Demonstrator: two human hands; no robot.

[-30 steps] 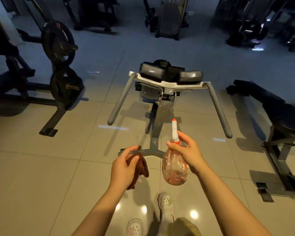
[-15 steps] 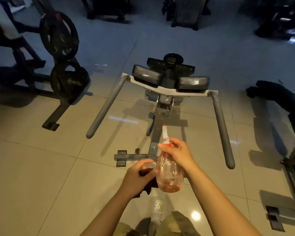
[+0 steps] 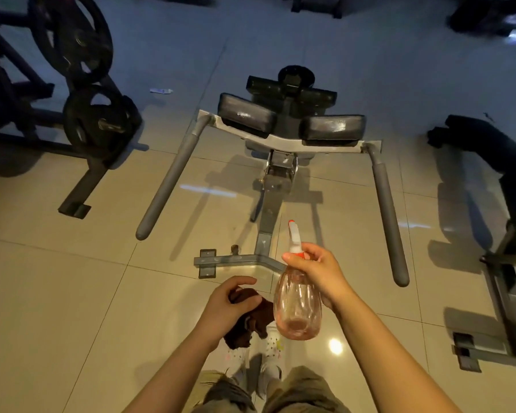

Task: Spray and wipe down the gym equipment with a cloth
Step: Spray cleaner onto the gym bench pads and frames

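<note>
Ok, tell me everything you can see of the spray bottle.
The spray bottle has a clear, pinkish, bulb-shaped body that looks like plastic, with ribbed sides and a little liquid pooled at the bottom. On top sits a white spray head with an orange collar and an orange nozzle tip, pointing away from the person toward the gym machine. It hangs roughly upright in the air, held at the neck by the right hand. It hangs right beside the brown cloth gripped in the left hand.

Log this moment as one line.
phase: pre-spray | left hand: holds cloth | right hand: grips spray bottle | target: machine pads, untouched
</note>
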